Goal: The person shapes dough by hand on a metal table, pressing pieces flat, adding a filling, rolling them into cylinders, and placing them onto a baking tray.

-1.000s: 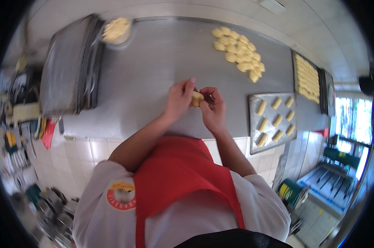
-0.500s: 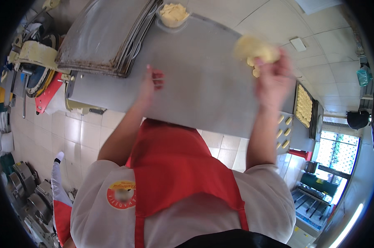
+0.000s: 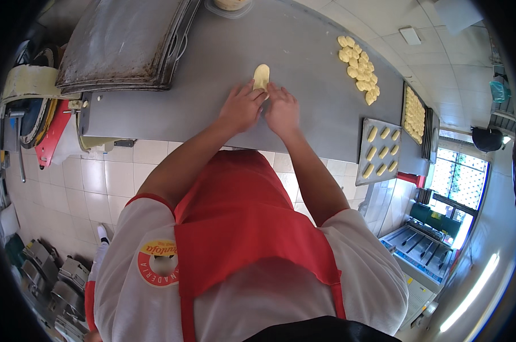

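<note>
A flattened oval piece of pale yellow dough [image 3: 261,74] lies on the grey metal worktable [image 3: 212,68], its long side pointing away from me. My left hand [image 3: 243,107] has its fingertips on the dough's near end, from the left. From the right, my right hand [image 3: 282,109] meets the same end, its fingers bent and close against the left ones. Between them the hands hide the dough's near edge. Several more dough pieces [image 3: 360,69] sit in a loose heap at the table's far right.
A baking tray [image 3: 380,122] with rows of shaped dough stands at the right, beside another full tray [image 3: 414,114]. Stacked dark trays [image 3: 124,43] fill the back left. A clear tub [image 3: 229,10] is cut off by the top edge. Another person's shoe [image 3: 103,232] shows lower left.
My right hand has come from the dough heap at the right to the table's middle. The left hand has moved in beside it, and both are on one flattened dough piece.
</note>
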Tool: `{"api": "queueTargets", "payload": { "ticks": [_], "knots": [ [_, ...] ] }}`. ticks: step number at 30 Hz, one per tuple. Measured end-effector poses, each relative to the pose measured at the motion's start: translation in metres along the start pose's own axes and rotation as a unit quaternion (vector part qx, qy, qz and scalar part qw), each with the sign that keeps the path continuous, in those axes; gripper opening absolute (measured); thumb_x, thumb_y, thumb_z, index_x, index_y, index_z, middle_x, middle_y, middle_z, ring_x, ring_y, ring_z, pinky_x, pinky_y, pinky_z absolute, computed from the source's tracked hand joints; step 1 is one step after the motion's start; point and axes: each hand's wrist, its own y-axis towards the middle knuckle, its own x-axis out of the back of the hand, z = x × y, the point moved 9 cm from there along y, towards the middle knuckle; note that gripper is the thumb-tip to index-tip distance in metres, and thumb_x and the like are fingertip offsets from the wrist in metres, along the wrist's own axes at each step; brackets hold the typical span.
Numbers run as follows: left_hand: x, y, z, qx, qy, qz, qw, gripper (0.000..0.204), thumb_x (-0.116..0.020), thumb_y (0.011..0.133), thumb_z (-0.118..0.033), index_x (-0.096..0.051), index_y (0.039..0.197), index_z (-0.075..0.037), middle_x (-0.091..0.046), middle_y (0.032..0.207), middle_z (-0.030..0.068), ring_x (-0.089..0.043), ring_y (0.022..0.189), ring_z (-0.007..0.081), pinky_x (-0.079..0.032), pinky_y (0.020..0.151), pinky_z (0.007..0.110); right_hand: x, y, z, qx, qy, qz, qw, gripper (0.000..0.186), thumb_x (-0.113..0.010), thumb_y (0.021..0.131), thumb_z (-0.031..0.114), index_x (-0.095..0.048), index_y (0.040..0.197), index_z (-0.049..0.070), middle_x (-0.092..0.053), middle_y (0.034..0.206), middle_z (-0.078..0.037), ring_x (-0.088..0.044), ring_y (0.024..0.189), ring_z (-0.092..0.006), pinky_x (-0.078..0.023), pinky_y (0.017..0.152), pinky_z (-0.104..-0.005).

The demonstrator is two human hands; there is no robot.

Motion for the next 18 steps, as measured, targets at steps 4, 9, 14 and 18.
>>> {"api": "queueTargets", "payload": {
  "ticks": [4, 9, 14, 18],
  "knots": [
    [-0.018, -0.030, -0.002, -0.070, 0.056, 0.039, 0.995, 0.063, -0.060, 0.104, -0.042, -0.049, 0.161, -0.017, -0.048, 0.166, 0.0019, -0.031, 0.161, 0.0330, -0.008, 0.131, 0.067, -0.056, -0.045, -0.018, -0.026, -0.145, 0.121, 0.982, 0.078, -0.059, 0.097, 0.013, -0.030, 0.169, 0.011, -0.031, 0.176, -0.010, -0.031, 0.159, -0.0433, -0.020, 0.128, -0.0671],
    [0.006, -0.015, 0.004, -0.011, 0.048, 0.137, 0.989, 0.064, -0.061, 0.104, -0.043, -0.048, 0.161, -0.018, -0.044, 0.170, 0.0031, -0.035, 0.159, 0.0307, -0.007, 0.130, 0.066, -0.014, -0.036, -0.004, -0.090, -0.021, 0.241, 0.966, 0.084, -0.057, 0.095, 0.012, -0.024, 0.172, 0.013, -0.023, 0.179, -0.012, -0.018, 0.163, -0.0456, -0.011, 0.129, -0.0684],
    [0.102, 0.127, 0.062, 0.076, -0.096, -0.085, 0.989, 0.039, -0.066, 0.100, -0.026, -0.070, 0.134, -0.007, -0.069, 0.135, 0.0194, -0.062, 0.130, 0.0398, -0.048, 0.113, 0.051, 0.016, -0.036, -0.081, -0.151, 0.137, 0.040, 0.978, 0.080, -0.050, 0.091, 0.004, -0.034, 0.169, 0.016, -0.024, 0.178, -0.016, -0.019, 0.163, -0.0462, -0.011, 0.128, -0.0683],
    [0.165, 0.232, 0.156, 0.134, 0.107, -0.210, 0.962, 0.029, -0.065, 0.096, -0.017, -0.071, 0.122, -0.004, -0.073, 0.116, 0.0194, -0.069, 0.106, 0.0422, -0.057, 0.096, 0.051, 0.021, -0.032, -0.133, -0.154, 0.144, 0.022, 0.977, 0.073, -0.051, 0.091, 0.002, -0.047, 0.163, 0.015, -0.026, 0.176, -0.018, -0.023, 0.162, -0.0457, -0.016, 0.129, -0.0643]
  ]
}}
